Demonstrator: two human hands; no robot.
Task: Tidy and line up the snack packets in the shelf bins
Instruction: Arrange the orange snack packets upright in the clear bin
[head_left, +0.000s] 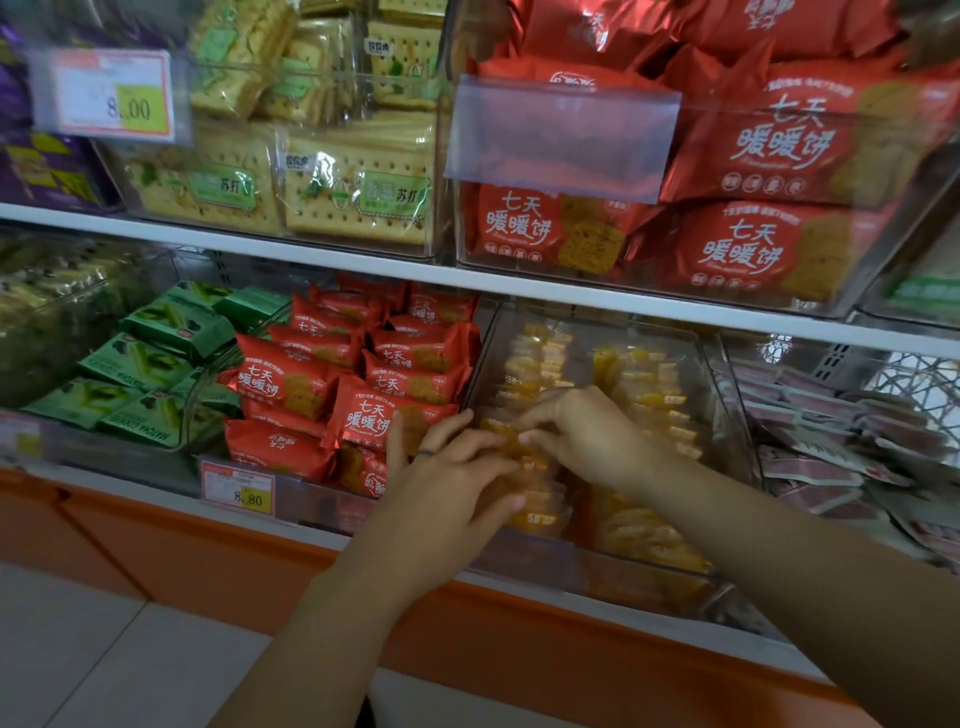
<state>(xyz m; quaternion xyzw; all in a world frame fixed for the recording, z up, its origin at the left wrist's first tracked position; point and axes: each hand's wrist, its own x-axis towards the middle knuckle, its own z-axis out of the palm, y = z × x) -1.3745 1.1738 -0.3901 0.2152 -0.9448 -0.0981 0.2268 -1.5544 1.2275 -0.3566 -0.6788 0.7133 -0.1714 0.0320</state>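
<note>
A clear plastic bin (714, 395) on the lower shelf holds two rows of yellow-orange snack packets (654, 405) in clear wrap. Both my hands are inside its left row. My left hand (447, 483) lies over the front packets, fingers spread and bent down onto them, a ring on one finger. My right hand (582, 431) reaches in from the right and its curled fingertips pinch the tops of packets in the same row. The packets under the hands are blurred and partly hidden.
Left of this bin stands a bin of red packets (363, 395), then green packets (150, 374). A bin of pink-grey packets (831, 452) sits to the right. The upper shelf carries cracker packs (358, 192) and red packs (753, 244). A price tag (239, 488) hangs on the shelf edge.
</note>
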